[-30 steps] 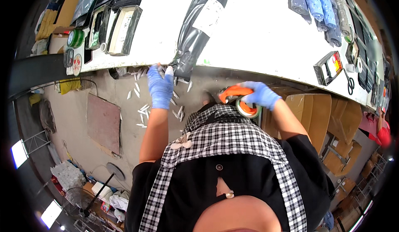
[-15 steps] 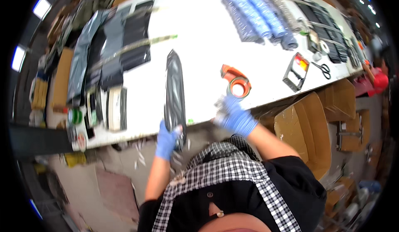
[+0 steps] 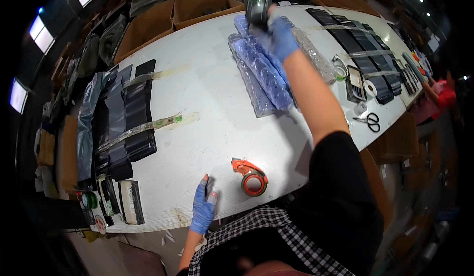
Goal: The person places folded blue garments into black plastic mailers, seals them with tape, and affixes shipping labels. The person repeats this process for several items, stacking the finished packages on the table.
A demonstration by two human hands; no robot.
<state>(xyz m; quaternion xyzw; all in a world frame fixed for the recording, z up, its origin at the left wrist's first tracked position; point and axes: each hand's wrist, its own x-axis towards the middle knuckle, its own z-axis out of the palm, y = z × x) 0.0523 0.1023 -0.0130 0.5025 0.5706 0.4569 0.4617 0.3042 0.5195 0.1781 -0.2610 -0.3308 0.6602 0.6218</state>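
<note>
At the far side of the table my right hand [image 3: 282, 38], in a blue glove, is closed on a black plastic-wrapped package [image 3: 258, 1]. The package is raised beyond the rolls of blue and clear bubble wrap [image 3: 269, 76], and motion blurs it. My right forearm passes over the right side of those rolls. My left hand [image 3: 203, 207], also gloved in blue with bare fingertips showing, is over the near table edge, its fingers apart and nothing in them. To its right an orange tape dispenser [image 3: 251, 178] lies on the white table [image 3: 197, 142].
Flat dark plastic bags [image 3: 138, 113] lie taped down at the left, and more [image 3: 355, 39] at the right. Black scissors [image 3: 371, 122], a white roll [image 3: 369, 88] and a small tray [image 3: 355, 83] sit at right. Cardboard boxes [image 3: 205, 9] line the far edge. Another person [image 3: 439, 95] is far right.
The black package has gone from my left hand at the near edge to my right hand at the far side. My right arm has stretched forward; my left hand has opened.
</note>
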